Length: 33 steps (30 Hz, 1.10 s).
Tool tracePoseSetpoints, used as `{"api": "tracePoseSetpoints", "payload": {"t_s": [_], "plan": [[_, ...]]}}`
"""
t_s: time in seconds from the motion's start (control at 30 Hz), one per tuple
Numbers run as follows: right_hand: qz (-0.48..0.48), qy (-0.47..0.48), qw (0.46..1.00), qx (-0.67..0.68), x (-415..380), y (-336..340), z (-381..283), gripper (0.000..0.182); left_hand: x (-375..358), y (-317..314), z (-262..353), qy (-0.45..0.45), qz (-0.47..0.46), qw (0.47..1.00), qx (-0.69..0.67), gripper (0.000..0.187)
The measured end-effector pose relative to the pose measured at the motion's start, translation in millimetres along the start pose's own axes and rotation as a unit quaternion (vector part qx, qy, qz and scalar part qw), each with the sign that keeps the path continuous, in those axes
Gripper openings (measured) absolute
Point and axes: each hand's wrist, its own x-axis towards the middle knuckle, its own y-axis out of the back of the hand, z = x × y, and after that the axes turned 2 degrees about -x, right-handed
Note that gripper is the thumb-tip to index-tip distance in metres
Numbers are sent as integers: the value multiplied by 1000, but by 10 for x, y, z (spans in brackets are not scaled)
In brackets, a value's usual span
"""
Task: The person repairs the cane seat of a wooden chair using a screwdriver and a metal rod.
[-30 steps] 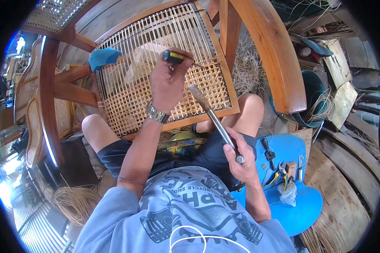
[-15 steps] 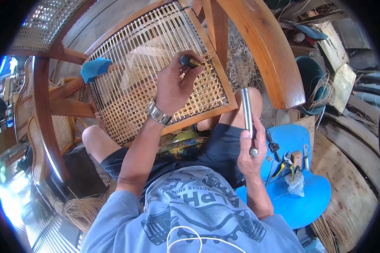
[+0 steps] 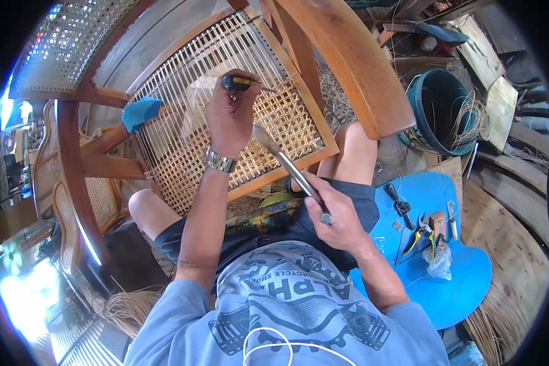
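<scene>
My left hand (image 3: 230, 119), with a metal-banded watch on its wrist, is closed around the black handle of an awl-like tool (image 3: 236, 82). Its thin shaft points right over the woven cane seat (image 3: 280, 122). Closed in my right hand (image 3: 337, 216) is a metal rod tool (image 3: 297, 175), angled up and left. Its wider, brownish far end is blurred and appears in front of the seat's lower part; whether it touches the cane cannot be told. Dense weave covers the seat's near and right portions, while parallel strands span the far left part.
A wooden armrest (image 3: 360, 67) curves above the right side. On the blue plastic surface (image 3: 451, 299) lie pliers (image 3: 422, 235), a knife and other small items. A green bucket (image 3: 436, 116) holds cane strands. Blue cloth (image 3: 141, 114) hangs at the left of the seat frame.
My right hand has swung the rod tool left and tilted it toward the seat. My left hand has shifted slightly left in view with the awl-like tool, and the camera view has shifted a little.
</scene>
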Motion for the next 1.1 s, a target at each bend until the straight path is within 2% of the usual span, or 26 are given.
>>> {"api": "tracePoseSetpoints", "payload": {"t_s": [0.13,0.17,0.2,0.23,0.3,0.33,0.4,0.47,0.53,0.57,0.6,0.7,0.77,0.83,0.93,0.97,1.07,1.1], "plan": [[-38,-18,999,1,290,92,-93,45,-3,-71,45,-3,-20,1000,-7,19],[79,33,996,15,282,-71,46,45,-11,-59,86,-8,-13,1000,15,20],[78,35,996,16,267,-80,22,45,-11,-49,107,-13,-4,999,37,20],[66,28,997,15,246,-75,-18,45,-7,-44,112,-14,-4,999,39,20],[16,7,999,35,208,-27,-124,45,-2,-41,150,-17,43,997,-69,19],[14,10,999,35,204,-29,-125,45,14,-35,187,-19,46,996,-68,19],[-17,13,1000,16,184,-58,-123,47,28,13,267,0,53,998,36,18],[-17,28,999,10,154,-108,-88,48,-7,72,215,-10,56,997,52,19],[0,28,999,26,88,-158,-75,47,-95,128,266,-9,25,999,-21,20],[-2,28,999,26,64,-183,-78,47,-169,81,227,10,41,993,-108,18],[1,8,999,36,41,-209,-85,47,-203,72,204,11,42,993,-108,18],[1,4,999,50,30,-328,-51,47,-201,90,206,7,37,999,30,15],[4,18,998,52,31,-352,-55,47,-141,112,160,4,35,999,14,15],[-36,36,998,38,69,-339,-86,48,-85,145,168,-13,38,999,-1,16],[-7,40,999,17,114,-339,-87,48,-29,153,188,26,10,999,39,16],[-2,40,999,18,140,-363,-80,48,-13,115,198,0,4,998,66,15],[30,19,999,34,199,-405,-51,48,15,57,146,3,-43,996,74,14],[24,40,998,32,202,-410,-52,48,26,31,136,7,-50,998,47,15]]}}
